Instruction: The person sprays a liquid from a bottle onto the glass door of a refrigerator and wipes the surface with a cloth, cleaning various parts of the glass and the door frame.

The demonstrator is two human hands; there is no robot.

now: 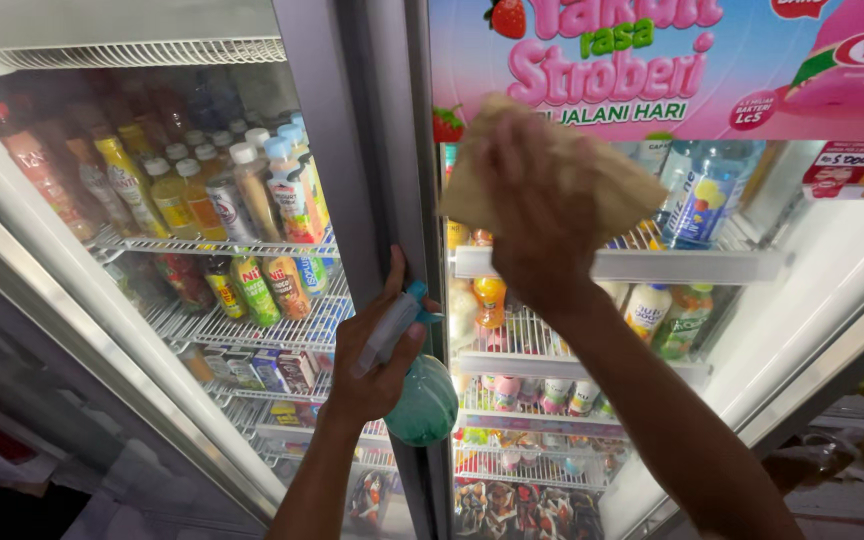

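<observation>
left hand (377, 345) grips spray bottle (414, 385) | right hand (537, 215) presses cloth (607, 180) | fridge (372, 120): bottled drinks

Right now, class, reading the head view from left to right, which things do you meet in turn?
Rows of bottled drinks on white wire shelves behind the left glass door → left hand holding a teal plastic spray bottle → right hand pressing a tan cloth on the right door → clear blue-labelled water bottle.

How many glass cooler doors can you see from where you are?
2. The left door fills the left half; the right door is under the cloth pressed by the right hand. Further doors may lie outside the view.
</observation>
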